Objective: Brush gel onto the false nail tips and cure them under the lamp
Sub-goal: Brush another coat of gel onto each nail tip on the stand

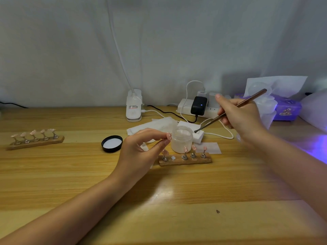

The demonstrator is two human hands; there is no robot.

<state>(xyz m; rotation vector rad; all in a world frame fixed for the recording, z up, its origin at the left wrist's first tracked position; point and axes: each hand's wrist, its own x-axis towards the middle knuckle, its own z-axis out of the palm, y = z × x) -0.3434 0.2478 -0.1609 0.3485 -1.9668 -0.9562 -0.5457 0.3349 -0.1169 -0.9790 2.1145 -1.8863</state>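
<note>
My left hand (141, 149) pinches a pink false nail tip (169, 136) between thumb and fingers, raised just left of the open gel jar (182, 141). My right hand (238, 117) grips a thin brown brush (230, 112); its dark bristle end hovers beside the jar's right rim. Below the jar lies a wooden holder (184, 160) with several pink tips on metal stands and one bare white mount. A second wooden holder (35, 139) with several pale tips lies at the far left. The curing lamp (316, 110) sits at the right edge and casts violet light on the table.
The jar's black lid (112, 144) lies upside down left of my left hand. Behind the jar are white wipes (152, 126), a clip lamp base (134, 106), a power strip with a black adapter (199, 105) and cables, and a purple tissue box (284, 107).
</note>
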